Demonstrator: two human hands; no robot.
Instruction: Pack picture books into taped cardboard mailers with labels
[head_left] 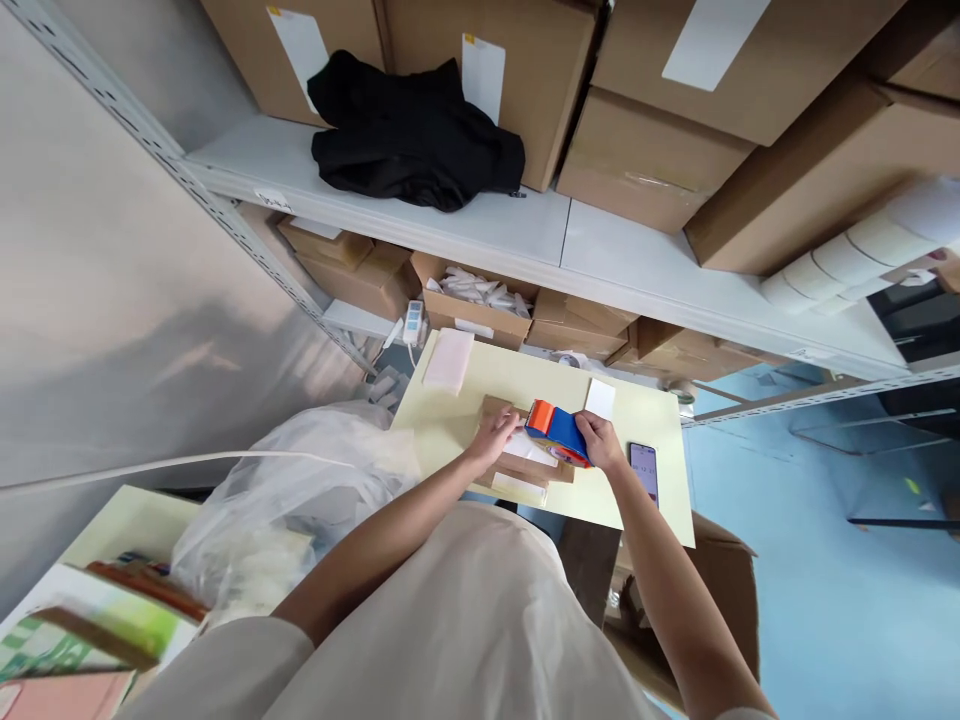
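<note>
My right hand [598, 440] is wrapped round a blue and orange tape dispenser [559, 432], held above a brown cardboard box [559, 472]. To the left of the dispenser, my left hand [495, 437] hovers at or on the box, its fingers curled and pinched together near the dispenser's orange end. Whether tape or the box's edge sits between those fingers is too small to make out. White paper [529, 447] shows on the box beneath the dispenser. The box lies near the front edge of a pale yellow table [637, 415].
On the table are a pink-white pad [449, 360], a white card [600, 398] and a phone [643, 470]. A shelf [555, 225] with cartons and black clothing [420, 140] overhangs the back. Clear plastic bags [300, 490] bulge at left; an open carton [720, 590] stands below right.
</note>
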